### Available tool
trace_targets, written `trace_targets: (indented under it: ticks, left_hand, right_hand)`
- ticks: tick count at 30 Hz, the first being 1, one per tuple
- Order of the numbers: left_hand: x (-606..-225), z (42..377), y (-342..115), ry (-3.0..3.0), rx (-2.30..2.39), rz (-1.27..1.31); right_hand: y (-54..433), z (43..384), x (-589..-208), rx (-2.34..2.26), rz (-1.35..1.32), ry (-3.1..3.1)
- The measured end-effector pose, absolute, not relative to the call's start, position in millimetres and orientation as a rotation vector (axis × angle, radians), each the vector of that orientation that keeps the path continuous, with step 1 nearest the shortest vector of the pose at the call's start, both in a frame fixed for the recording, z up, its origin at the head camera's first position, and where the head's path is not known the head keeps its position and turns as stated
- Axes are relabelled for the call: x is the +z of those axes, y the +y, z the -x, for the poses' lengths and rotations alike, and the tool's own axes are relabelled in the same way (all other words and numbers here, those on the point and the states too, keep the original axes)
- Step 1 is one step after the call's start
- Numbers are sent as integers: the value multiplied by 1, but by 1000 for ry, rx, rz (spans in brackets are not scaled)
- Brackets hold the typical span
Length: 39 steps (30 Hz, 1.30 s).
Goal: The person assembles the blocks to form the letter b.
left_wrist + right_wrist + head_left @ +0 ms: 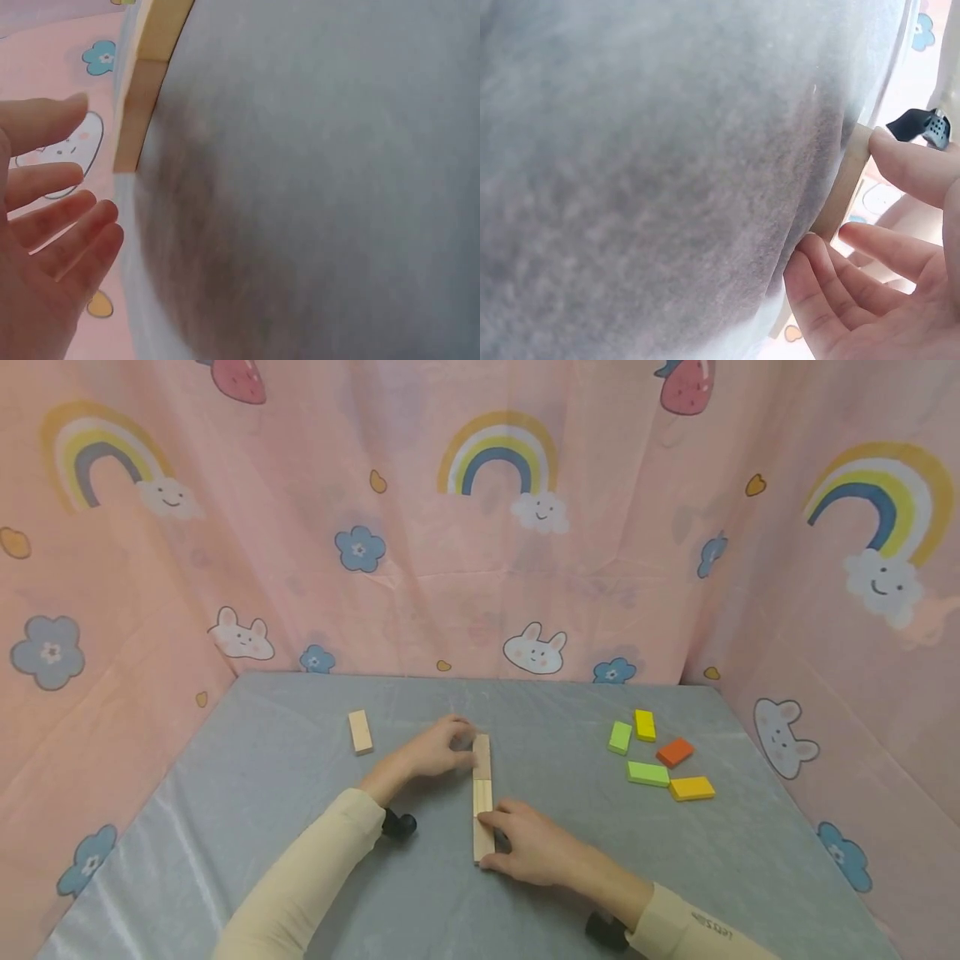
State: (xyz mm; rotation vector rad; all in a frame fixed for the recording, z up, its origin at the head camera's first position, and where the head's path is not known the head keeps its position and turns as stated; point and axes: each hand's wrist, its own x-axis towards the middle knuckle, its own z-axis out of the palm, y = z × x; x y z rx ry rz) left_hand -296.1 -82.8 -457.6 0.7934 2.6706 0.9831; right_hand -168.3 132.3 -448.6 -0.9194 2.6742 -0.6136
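The right hand [536,846] has its thumb and fingers curled onto the near block [483,841], thumb at the end toward the desk's front, fingertips toward its other end, so the grip spans most of its length. The left hand [438,747] is loosely spread with fingers gently bent and holds nothing; the left wrist view shows a gap between its fingertips and the far block [482,758]. Between these two pieces lies the middle block [482,797], and the three pale wooden blocks form a straight row, end to end, pointing at the desk's far edge from the middle of the desk [247,777]. A black device [399,824] sits at the left wrist and another at the right, just below beige sleeves [300,877]. Toward the desk's far left corner, well apart from the row, lies a loose wooden block [360,732]. Toward the right edge are five coloured blocks: a yellow block [644,725] nearest the far edge, a short-looking green block [619,737] beside it, a red-orange block [675,752], a longer-looking green block [648,774] and, just beside that, an amber block [692,788]. Beyond the far edge hangs a pink curtain [645,602] printed with rainbows.
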Motion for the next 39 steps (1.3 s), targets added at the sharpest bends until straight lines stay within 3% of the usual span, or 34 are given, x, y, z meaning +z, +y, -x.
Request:
trace_targets:
  ticks: [14, 39]
  left_hand:
    - [-437, 301, -121, 2876, 1024, -803]
    - [-452, 305, -222, 2946, 1121, -354]
  right_hand:
    - [130, 169, -448, -570, 879, 2696]
    - [131, 167, -450, -598, 895, 2690]
